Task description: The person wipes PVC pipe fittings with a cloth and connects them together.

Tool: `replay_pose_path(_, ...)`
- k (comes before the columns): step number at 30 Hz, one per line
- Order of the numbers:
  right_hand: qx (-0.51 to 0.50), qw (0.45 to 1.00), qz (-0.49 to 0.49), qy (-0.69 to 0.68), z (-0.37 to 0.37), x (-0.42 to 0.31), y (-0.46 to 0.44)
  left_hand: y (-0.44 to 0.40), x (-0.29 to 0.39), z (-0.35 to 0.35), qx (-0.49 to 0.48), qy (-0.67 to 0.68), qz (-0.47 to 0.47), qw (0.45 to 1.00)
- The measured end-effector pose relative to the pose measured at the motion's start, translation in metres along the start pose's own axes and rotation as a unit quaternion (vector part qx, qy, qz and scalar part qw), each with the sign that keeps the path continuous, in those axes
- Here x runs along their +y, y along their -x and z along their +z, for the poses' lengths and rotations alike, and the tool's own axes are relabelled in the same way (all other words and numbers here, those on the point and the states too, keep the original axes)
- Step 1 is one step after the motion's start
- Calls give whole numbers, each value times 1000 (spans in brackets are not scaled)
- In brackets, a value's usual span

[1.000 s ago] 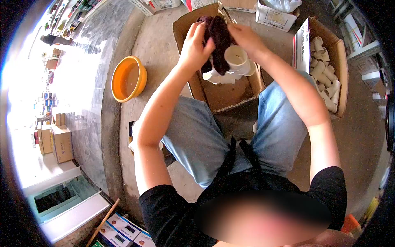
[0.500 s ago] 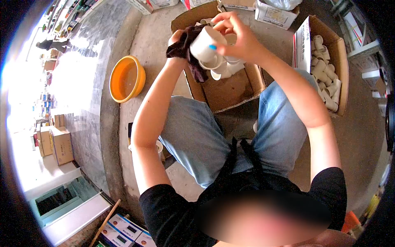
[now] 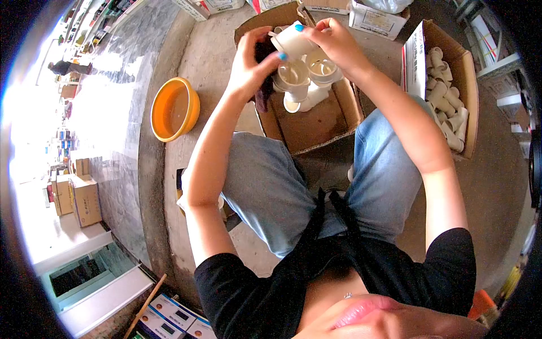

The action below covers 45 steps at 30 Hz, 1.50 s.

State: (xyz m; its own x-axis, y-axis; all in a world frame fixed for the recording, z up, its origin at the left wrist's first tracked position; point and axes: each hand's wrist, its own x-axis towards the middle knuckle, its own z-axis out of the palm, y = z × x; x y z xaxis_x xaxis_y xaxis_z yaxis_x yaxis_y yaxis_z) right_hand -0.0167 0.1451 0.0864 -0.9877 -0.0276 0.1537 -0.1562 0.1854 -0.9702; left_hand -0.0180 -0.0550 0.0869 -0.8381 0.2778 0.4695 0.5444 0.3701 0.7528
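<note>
Above an open cardboard box (image 3: 305, 127), a white plastic pipe fitting (image 3: 295, 42) is tilted between my two hands. My left hand (image 3: 251, 63) grips its left end, thumb along the lower side. On the right, my right hand (image 3: 337, 46) holds the other end with thumb and fingers. A dark brown cloth (image 3: 264, 85) hangs beside and behind my left hand; whether the fingers hold it too is hidden. Just below, more white fittings (image 3: 309, 97) are piled in the box, some with their round openings facing up.
A second carton (image 3: 470, 107) full of white fittings stands to the right. On the left is an orange basin (image 3: 195, 107) on the concrete floor. A white carton (image 3: 374, 22) with a plastic bag sits at the back. Far left, a person (image 3: 70, 68) is visible.
The fitting has turned from upright to a slanted pose and moved slightly up and right. My left hand has come out from behind the cloth onto the fitting; the cloth hangs lower.
</note>
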Motion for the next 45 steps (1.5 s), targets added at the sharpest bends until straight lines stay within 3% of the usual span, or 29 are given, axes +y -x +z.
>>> replay_pose_path(1, -2, 1000, -4, 8, -1, 3, -1, 0, 6, 2, -25, -88, 58, 994)
replay_pose_path(8, -78, 993, -36, 78, -6, 8, -3, 0, -1, 0, -84, -89, -39, 992)
replay_pose_path(11, -122, 987, -46, 89, -14, 3, -11, 2, -2, 1, -42, 39, -169, 984)
replay_pose_path(16, -154, 983, -61, 85, -30, 0, -14, 3, 1, -8, 12, 253, -276, 927)
replay_pose_path(23, -183, 952, -82, 230, -23, 24, -15, 4, -18, -17, 49, 437, -288, 851)
replay_pose_path(24, -195, 953, -54, 224, -21, 25, -15, 3, -18, -18, 43, 443, -281, 850)
replay_pose_path(27, -186, 964, -96, 161, -8, 44, -25, 4, -17, -18, 49, 471, -279, 835)
replay_pose_path(36, -119, 966, -86, 212, 1, 47, -31, 4, -19, -14, 57, 476, -310, 821)
replay_pose_path(39, -96, 964, -65, 238, -3, 35, -24, 4, -21, -17, 63, 363, -295, 882)
replay_pose_path(45, 8, 972, -133, 194, -8, 39, -24, 2, -28, -24, 42, 264, -328, 906)
